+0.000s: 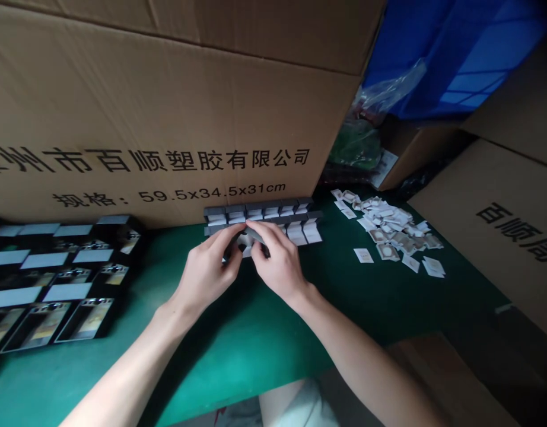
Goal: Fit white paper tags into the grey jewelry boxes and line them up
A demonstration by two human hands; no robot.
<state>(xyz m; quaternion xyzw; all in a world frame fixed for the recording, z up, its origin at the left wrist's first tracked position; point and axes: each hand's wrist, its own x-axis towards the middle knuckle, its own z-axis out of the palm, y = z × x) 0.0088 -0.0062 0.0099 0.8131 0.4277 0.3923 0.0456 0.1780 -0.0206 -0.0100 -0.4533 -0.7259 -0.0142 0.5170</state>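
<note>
My left hand [211, 264] and my right hand [280, 258] meet over the green table, fingertips close together at the top. Between them is a small dark grey box [244, 240] with a pale inside, its two sides gripped by fingers and thumbs. The fingers hide much of it. Just behind stand rows of similar small grey boxes [263, 212], lids raised and white inside. Some of these are covered by my hands.
Small white packets [389, 225] lie heaped on the green table [336, 308] at right. Black open boxes [84, 317] fill the left side. A large printed carton [175, 107] walls off the back; another carton [491, 237] stands right, near a blue bin [433, 59].
</note>
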